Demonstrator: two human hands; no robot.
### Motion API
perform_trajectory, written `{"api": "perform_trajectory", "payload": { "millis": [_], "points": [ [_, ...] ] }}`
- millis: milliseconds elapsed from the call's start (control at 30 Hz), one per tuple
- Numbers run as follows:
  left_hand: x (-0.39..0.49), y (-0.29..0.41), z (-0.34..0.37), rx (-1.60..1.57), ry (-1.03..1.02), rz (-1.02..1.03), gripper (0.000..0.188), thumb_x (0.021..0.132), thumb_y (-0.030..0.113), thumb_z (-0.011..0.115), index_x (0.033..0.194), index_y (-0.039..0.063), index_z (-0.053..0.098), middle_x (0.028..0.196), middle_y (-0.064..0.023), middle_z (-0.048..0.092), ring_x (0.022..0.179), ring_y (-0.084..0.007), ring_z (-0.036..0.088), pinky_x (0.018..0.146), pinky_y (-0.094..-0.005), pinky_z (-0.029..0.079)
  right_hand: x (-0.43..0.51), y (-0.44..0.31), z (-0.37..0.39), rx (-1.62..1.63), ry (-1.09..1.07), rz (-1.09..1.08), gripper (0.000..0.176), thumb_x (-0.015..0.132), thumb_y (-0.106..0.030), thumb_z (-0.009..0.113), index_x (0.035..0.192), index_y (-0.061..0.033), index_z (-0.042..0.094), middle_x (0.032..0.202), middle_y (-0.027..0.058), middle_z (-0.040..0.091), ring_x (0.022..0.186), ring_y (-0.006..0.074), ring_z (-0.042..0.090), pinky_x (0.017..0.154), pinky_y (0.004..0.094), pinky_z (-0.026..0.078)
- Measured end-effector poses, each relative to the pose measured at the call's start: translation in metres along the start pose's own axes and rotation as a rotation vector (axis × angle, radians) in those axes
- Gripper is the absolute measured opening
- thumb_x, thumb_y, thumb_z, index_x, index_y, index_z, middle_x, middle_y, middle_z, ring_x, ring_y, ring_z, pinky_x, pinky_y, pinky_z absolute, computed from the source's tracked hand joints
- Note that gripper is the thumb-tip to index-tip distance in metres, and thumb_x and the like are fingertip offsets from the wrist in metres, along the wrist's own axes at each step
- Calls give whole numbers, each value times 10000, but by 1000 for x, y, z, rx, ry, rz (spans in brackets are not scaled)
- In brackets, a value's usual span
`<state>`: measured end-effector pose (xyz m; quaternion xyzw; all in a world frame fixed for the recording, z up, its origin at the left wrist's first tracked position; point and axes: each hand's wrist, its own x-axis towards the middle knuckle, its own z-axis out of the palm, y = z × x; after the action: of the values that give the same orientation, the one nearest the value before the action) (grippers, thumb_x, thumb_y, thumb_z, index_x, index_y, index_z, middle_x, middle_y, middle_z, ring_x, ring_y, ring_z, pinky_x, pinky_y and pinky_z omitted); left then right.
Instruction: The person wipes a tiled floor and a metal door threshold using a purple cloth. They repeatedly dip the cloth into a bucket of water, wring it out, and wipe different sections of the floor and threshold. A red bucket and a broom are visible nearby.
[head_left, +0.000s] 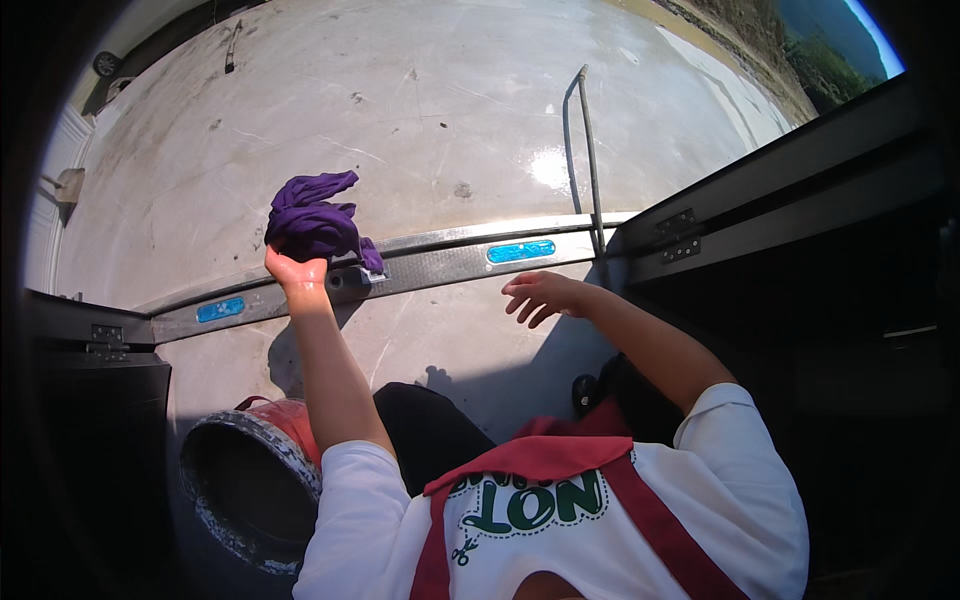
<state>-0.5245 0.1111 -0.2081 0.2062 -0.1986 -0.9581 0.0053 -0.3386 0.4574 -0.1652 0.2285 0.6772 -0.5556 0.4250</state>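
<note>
A bunched purple cloth (319, 217) is in my left hand (294, 268), at the metal threshold (427, 259) of a doorway. One end of the cloth hangs over the threshold's near face. The palm side of this hand shows and looks wet; the cloth hides most of its fingers. My right hand (541, 295) hovers with nothing in it just on the near side of the threshold, its fingers apart and slightly curled. Blue strips (521, 251) are set into the face of the threshold, one right of the cloth and one left of it.
A red bucket (291, 424) with a worn, whitened rim stands at my left side. Dark door leaves or frames with hinges (679, 232) flank me. A thin bar (589, 142) rises from the threshold's right end. Sunlit concrete (435, 135) stretches beyond.
</note>
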Motion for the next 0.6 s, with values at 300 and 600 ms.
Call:
{"api": "perform_trajectory", "payload": {
  "millis": [300,600],
  "points": [
    [-67,-31,32,69,-107,-106,423,902,227,367,1189,-25,549,1202,-137,586,1115,-290,553,993,-441,419,89,-97,67,618,-114,-219,855,860,-675,458,1442,-82,254,1368,216,396,1114,407,514,897,586,464],
    [-98,6,-34,751,-76,134,435,764,37,446,1173,-58,557,1092,-95,608,989,-160,583,893,-279,453,161,-134,117,549,-333,-149,317,945,-255,480,1031,18,615,1016,129,663,893,236,669,791,365,566]
  ]
}}
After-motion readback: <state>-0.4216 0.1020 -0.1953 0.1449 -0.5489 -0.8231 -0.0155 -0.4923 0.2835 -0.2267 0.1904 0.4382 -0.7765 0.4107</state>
